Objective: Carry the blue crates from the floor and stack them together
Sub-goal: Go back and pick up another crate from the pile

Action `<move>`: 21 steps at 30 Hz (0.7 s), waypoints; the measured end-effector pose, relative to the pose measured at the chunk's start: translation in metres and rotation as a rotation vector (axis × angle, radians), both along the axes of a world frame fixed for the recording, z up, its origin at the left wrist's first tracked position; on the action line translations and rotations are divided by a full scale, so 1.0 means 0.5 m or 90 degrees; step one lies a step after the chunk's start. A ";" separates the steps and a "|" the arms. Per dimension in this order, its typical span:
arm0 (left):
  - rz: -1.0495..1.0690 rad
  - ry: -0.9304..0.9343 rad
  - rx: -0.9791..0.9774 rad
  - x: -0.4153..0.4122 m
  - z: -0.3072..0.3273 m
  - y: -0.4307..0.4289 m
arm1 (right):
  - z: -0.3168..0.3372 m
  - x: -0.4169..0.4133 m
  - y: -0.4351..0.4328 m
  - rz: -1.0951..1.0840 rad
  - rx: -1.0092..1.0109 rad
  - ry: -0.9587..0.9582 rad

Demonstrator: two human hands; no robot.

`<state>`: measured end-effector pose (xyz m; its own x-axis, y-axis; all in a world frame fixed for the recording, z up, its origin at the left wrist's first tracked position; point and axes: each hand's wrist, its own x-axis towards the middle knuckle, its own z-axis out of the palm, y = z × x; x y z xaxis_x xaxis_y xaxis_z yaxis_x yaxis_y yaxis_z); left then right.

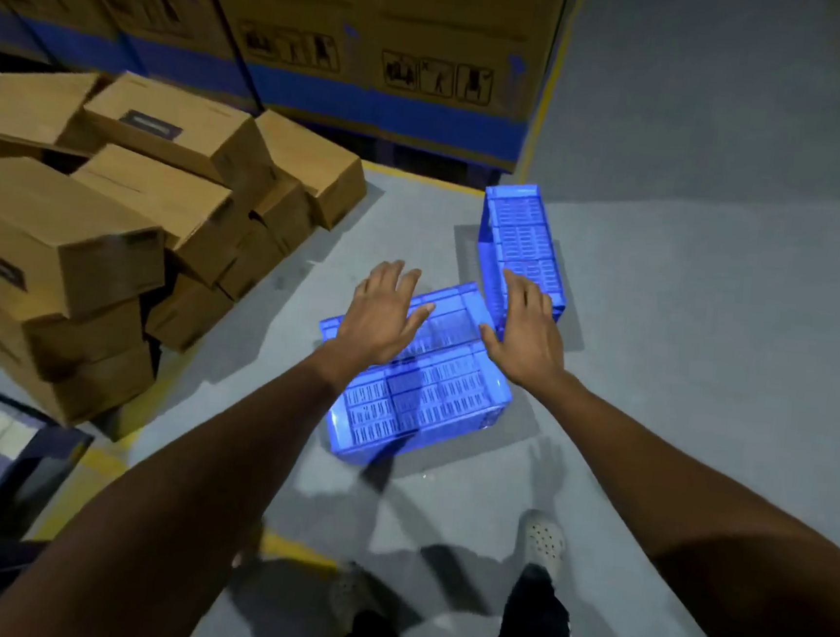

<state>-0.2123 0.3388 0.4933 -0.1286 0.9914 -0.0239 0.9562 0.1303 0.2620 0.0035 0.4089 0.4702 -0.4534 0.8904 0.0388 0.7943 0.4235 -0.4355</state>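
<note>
Left hand (382, 315), right hand (528, 335) spread, empty over near crate (421, 394); far crate (524, 241) right; boxes (127, 221) left; grey floor (687, 316) clear right.

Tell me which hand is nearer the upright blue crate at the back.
Right. The right hand is spread open, its fingertips overlapping the upright crate at its near end. The left hand is open over the tipped crate, off to the upright crate's left.

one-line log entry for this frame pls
phase: reach | left hand: open, above near blue crate | right hand: open, empty | far blue crate: on floor | stacked: no
</note>
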 end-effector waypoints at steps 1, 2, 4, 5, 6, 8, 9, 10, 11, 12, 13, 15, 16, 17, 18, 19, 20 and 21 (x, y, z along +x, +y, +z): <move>-0.007 -0.003 -0.010 -0.019 -0.015 -0.016 | -0.017 -0.018 -0.023 -0.009 -0.011 0.000; -0.015 -0.006 -0.021 -0.034 -0.031 -0.031 | -0.033 -0.033 -0.045 -0.016 -0.023 -0.003; -0.034 -0.007 -0.037 -0.058 -0.061 -0.057 | -0.060 -0.058 -0.085 -0.018 -0.038 -0.017; -0.042 -0.003 -0.041 -0.069 -0.078 -0.065 | -0.074 -0.070 -0.099 -0.016 -0.043 -0.026; -0.048 0.001 -0.043 -0.077 -0.093 -0.072 | -0.087 -0.080 -0.110 -0.015 -0.046 -0.033; -0.049 0.001 -0.038 -0.089 -0.124 -0.081 | -0.114 -0.095 -0.118 -0.010 -0.052 -0.047; -0.048 0.000 -0.042 -0.095 -0.142 -0.082 | -0.131 -0.102 -0.118 -0.010 -0.055 -0.051; -0.046 -0.004 -0.049 -0.099 -0.165 -0.083 | -0.153 -0.110 -0.117 -0.010 -0.061 -0.053; -0.042 -0.007 -0.054 -0.104 -0.193 -0.083 | -0.178 -0.117 -0.114 -0.006 -0.065 -0.054; -0.038 -0.010 -0.060 -0.108 -0.226 -0.079 | -0.208 -0.124 -0.110 -0.003 -0.068 -0.052; -0.035 -0.014 -0.071 -0.111 -0.263 -0.075 | -0.244 -0.130 -0.107 -0.002 -0.072 -0.050; -0.028 -0.022 -0.086 -0.117 -0.350 -0.064 | -0.322 -0.141 -0.099 -0.002 -0.078 -0.047; -0.029 -0.024 -0.087 -0.120 -0.400 -0.061 | -0.369 -0.144 -0.097 -0.004 -0.081 -0.054; -0.033 -0.023 -0.085 -0.123 -0.451 -0.058 | -0.419 -0.146 -0.095 -0.008 -0.088 -0.066; -0.038 -0.018 -0.087 -0.126 -0.503 -0.056 | -0.471 -0.145 -0.095 -0.013 -0.100 -0.080; -0.045 -0.012 -0.090 -0.130 -0.555 -0.053 | -0.524 -0.142 -0.095 -0.018 -0.112 -0.095; -0.051 -0.010 -0.099 -0.134 -0.608 -0.051 | -0.576 -0.139 -0.095 -0.018 -0.122 -0.110; -0.060 -0.008 -0.108 -0.139 -0.660 -0.050 | -0.626 -0.136 -0.097 -0.012 -0.127 -0.125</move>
